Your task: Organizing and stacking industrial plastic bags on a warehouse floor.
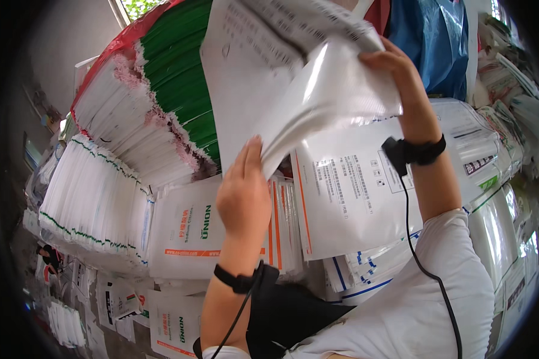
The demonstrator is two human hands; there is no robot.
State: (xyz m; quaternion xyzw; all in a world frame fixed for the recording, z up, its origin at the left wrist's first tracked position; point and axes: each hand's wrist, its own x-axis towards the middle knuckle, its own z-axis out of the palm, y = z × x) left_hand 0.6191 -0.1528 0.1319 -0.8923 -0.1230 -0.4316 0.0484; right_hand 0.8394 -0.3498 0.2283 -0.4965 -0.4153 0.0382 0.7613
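A white printed woven sack [239, 90], perhaps with more than one layer, is lifted in front of me and bends over in a glossy fold. My left hand [245, 191] grips its lower edge, fingers together and the thumb hidden. At the upper right, my right hand [398, 66] pinches the sack's far right side. Below it lies a stack of flat white sacks with an orange stripe and dark print [347, 197]. Just left of that, beside my left wrist, sits another stack of white sacks with green and orange print [191, 221].
Bundled white sacks with green stitched edges [96, 197] stand at the left. Behind them are a green sack pile [179, 72] and a red sheet [111, 51]. A blue plastic sheet [428, 48] hangs far right. More sacks [491, 227] fill the right side. Cables run from both wristbands.
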